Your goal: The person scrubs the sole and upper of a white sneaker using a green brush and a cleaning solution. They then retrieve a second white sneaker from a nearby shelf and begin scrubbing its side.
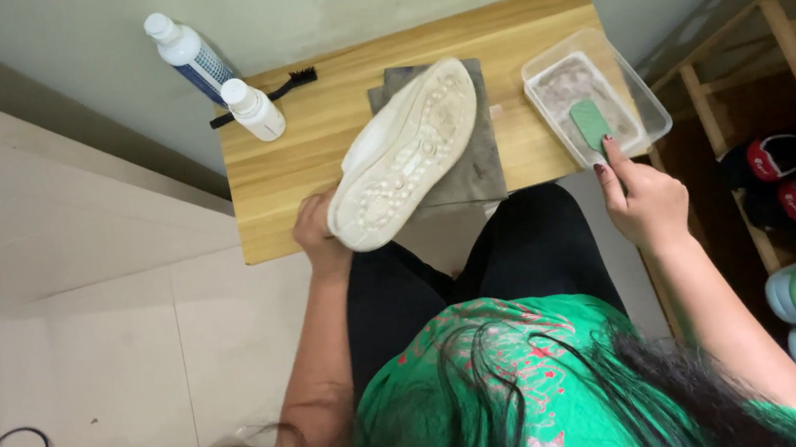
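Seated at a small wooden table [314, 178], with a white shoe [403, 154] turned sole up, lying partly on a grey cloth [485, 160] near the table's front edge. Left hand [318, 230] clasped around the heel end of the shoe, fingers mostly hidden behind the sole. Right hand [647, 199] reaching to the clear plastic tub [646, 94] at the right end of the table, fingertips on or just at a green sponge [590, 122] that lies in cloudy water; impossible to tell if already pinched or only touched.

Judged as an early stage: sole looking still dull and marked, no foam or wet shine visible on it, sponge not yet lifted out. Black brush [285, 87] and two white bottles [253, 111] at the far left corner, apart from both hands, seemingly unused.

Upper side of the shoe hidden. Shoe rack [787, 173] at right cut off by the frame; lap and lower body covered by hair and green shirt
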